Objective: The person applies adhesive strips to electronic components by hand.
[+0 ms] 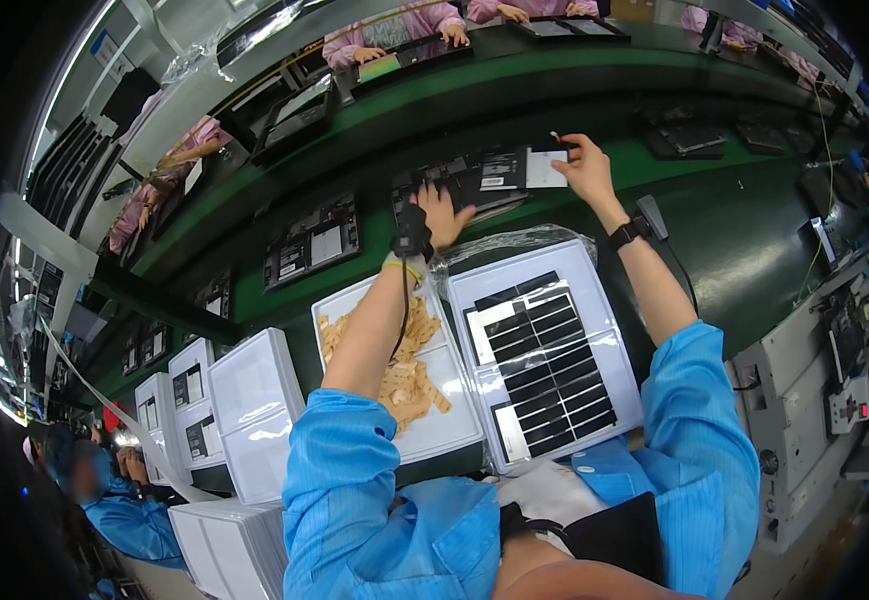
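Note:
My right hand (586, 172) pinches the right end of a flat battery (504, 170), black with a white label and a white end. The battery is over the right part of a dark, opened device chassis (469, 185) on the green bench. My left hand (440, 214) lies on the left part of that chassis with its fingers spread. A black band with a cord is round the left wrist. Close to my body, a white tray (622, 385) carries rows of black flat batteries (554, 360). Another white tray (459, 425) beside it contains crumpled tan strips (409, 390).
Another opened device (312, 240) sits on the bench to the left. White trays (254, 400) and a tray stack (229, 545) stand at my left. Co-workers in pink sleeves (394, 35) work across the bench. Equipment (794, 430) stands at the right.

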Tool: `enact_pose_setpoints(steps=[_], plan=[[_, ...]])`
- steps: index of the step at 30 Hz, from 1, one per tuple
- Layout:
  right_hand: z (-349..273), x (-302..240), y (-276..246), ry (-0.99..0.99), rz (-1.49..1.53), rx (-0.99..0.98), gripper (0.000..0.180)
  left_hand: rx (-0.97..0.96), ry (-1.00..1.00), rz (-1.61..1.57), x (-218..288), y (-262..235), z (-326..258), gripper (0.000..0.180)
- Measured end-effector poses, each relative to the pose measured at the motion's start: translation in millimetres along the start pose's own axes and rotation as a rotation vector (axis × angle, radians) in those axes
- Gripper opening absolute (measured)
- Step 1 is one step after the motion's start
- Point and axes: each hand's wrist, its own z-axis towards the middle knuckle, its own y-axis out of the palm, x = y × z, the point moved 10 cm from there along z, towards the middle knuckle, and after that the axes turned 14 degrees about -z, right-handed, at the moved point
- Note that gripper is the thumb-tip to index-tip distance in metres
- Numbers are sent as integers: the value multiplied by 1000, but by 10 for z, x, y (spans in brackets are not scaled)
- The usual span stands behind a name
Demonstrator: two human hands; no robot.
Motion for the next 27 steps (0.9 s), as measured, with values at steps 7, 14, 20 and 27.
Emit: enact_pose_setpoints(steps=[7,14,20,27], plan=[[302,-4,379,-95,-166,-103,58,261,3,-756,114,-272,-173,63],[236,-766,1023,-445,-111,-358,56,277,-145,-1216,-156,-484,-193,73],[108,-983,1336,-568,-128,-508,59,248,-2,-318,-355,-768,-282,103],[75,-1042,1511,-621,-96,-548,57,-40,-10,-444,-608,-483,-136,123]])
